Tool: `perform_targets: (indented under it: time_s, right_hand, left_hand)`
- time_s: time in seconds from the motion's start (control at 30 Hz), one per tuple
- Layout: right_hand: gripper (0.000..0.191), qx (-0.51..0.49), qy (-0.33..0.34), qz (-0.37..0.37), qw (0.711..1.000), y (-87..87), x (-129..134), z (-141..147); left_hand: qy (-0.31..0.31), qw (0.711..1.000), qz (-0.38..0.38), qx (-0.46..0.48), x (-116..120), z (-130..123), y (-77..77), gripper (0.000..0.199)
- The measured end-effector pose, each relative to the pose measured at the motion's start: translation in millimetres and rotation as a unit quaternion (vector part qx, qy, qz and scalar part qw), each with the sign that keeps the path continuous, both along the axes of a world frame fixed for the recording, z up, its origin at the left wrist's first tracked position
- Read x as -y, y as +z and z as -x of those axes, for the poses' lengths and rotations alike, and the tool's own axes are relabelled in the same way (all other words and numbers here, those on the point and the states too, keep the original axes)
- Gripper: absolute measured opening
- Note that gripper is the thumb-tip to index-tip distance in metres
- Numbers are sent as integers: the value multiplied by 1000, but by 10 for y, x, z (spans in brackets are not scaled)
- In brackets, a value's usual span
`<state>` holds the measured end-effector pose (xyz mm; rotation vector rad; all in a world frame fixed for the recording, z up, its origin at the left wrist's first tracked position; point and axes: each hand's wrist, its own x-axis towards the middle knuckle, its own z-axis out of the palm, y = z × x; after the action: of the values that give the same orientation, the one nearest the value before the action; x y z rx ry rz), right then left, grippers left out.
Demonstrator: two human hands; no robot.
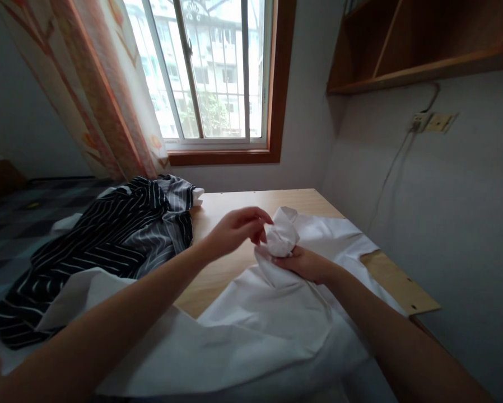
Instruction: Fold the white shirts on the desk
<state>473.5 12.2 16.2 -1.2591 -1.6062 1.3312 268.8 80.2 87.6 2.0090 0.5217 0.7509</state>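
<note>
A white garment (pixel 260 330), seemingly a shirt, lies spread and creased over a wooden board, with one part bunched up and raised in the middle. My right hand (pixel 308 264) grips that bunch from below on the right, its fingers partly hidden under the folds. From the left, my left hand (pixel 243 228) reaches to the same bunch with bent fingers, pinching at its edge. Cloth trails away to the right across the board and toward me beneath both forearms. The garment's collar and buttons cannot be made out.
The pale wooden board (pixel 230 204) reaches toward the window (pixel 218 73). A black-and-white striped garment (pixel 121 235) lies heaped at left, beside checked bedding (pixel 8 224). A curtain (pixel 108 89) hangs behind. On the right wall are a shelf (pixel 386 78) and a socket with a cord (pixel 422 121).
</note>
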Motion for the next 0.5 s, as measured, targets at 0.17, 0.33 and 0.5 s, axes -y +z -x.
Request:
perform_targets:
  time_s: [0.17,0.33,0.5]
  right_hand:
    - [52,46,110,16,993,87,250,-12]
    - [49,41,222,7,974,252,440,116]
    - [40,26,281,-9,959,358,553,240]
  left_hand:
    - [91,946,-269,-158,-637,-102,-449,50]
    - [3,909,-313,-276,-732,-433,-754,71]
    - [-54,922,-313,-220,-533,-723,-727,55]
